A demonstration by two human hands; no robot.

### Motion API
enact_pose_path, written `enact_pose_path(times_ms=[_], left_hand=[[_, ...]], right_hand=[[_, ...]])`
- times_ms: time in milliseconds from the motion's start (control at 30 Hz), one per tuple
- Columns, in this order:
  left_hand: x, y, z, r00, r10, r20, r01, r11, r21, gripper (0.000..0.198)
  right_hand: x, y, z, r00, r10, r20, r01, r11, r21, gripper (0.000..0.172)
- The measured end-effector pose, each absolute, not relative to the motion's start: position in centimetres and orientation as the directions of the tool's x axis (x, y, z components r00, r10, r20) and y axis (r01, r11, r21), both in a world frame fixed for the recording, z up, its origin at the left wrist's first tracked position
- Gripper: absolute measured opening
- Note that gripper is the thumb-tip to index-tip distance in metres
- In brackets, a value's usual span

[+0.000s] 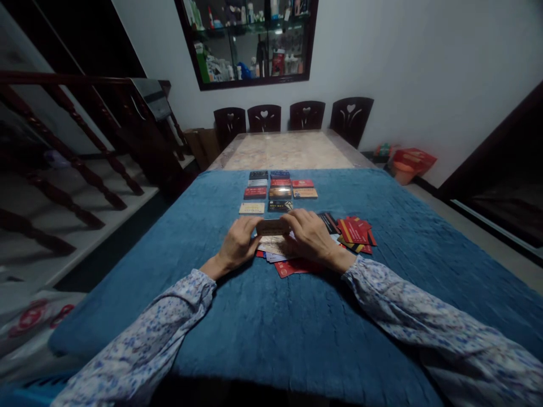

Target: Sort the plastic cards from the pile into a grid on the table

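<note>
Between them, my left hand (238,242) and my right hand (311,234) grip a dark brown card (272,227) by its two ends, held tilted up over a loose pile. The pile below has a pale card (274,244) on top and a red card (286,268) sticking out at the front; my right hand hides part of it. More loose cards, mostly red (355,231), overlap to the right of my right hand. Beyond my hands, several cards lie in rows, among them a cream card (251,208) and a black card (280,206).
A blue cloth (271,328) covers the near part of the table, and its pale stone-look top (284,148) shows at the far end. Dark chairs (263,117) stand behind it. A wooden railing (80,158) runs on the left; a red bag (413,161) sits on the floor at right.
</note>
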State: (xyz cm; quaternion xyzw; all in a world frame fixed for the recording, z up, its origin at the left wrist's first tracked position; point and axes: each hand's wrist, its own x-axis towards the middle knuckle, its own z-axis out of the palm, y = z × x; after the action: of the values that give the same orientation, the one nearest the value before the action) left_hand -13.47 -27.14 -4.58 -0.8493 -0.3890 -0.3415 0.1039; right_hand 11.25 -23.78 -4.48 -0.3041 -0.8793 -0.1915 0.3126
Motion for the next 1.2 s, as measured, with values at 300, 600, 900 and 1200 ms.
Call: enact_pose_path(times_ms=[300,600,900,1200], left_hand=[[-14.7,-26.6,-4.1,0.513,0.609,0.605,0.762,-0.647,0.005,0.054],[-16.7,-24.6,-2.8,0.594,0.611,0.523,0.743,-0.666,-0.067,0.050],[-18.4,-21.6,0.1,0.578,0.702,0.415,0.775,-0.632,-0.011,0.043],[-20.0,-18.1,-0.2,0.524,0.749,0.405,0.795,-0.601,0.084,0.047]], right_hand=[[10.6,-23.2,-3.8,-0.656,0.384,0.650,0.629,0.754,0.189,0.033],[9.7,-21.4,-2.7,-0.708,0.421,0.567,0.593,0.790,0.154,0.033],[7.6,-18.5,0.2,-0.717,0.559,0.417,0.657,0.742,0.133,0.040],[5.5,-16.3,1.8,-0.699,0.659,0.277,0.700,0.710,0.078,0.034]])
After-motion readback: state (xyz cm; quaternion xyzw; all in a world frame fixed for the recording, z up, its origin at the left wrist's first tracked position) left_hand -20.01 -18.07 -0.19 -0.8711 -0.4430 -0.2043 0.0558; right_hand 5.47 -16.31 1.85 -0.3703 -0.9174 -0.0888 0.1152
